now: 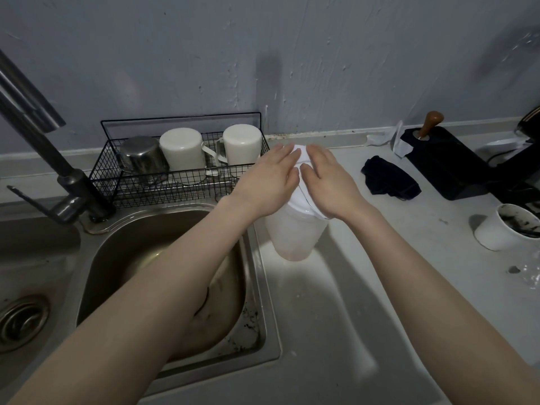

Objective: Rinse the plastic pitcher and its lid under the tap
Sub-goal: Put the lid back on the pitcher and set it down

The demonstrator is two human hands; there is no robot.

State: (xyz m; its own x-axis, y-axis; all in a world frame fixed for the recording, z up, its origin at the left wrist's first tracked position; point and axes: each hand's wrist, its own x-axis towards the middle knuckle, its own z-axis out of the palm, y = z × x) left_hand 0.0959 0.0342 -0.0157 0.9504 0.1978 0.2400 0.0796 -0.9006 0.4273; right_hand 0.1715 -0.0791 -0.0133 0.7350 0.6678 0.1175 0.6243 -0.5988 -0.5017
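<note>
A translucent plastic pitcher (293, 238) stands upright on the steel drainboard just right of the sink basin. Its white lid (301, 197) sits on top, mostly covered by my hands. My left hand (270, 179) lies flat on the lid's left side, fingers together and stretched out. On the lid's right side my right hand (327, 182) rests the same way, its thumb close to the left thumb. Both palms press on the lid; neither hand wraps around the pitcher's body. The dark tap (43, 141) rises at the far left, with no water seen running.
A black wire rack (181, 182) behind the sink holds a steel cup and two white mugs upside down. The sink basin (163, 258) is below my left forearm. A dark cloth (388, 179), a black block with a wooden-handled tool (438, 159) and a dirty white cup (505, 226) lie to the right.
</note>
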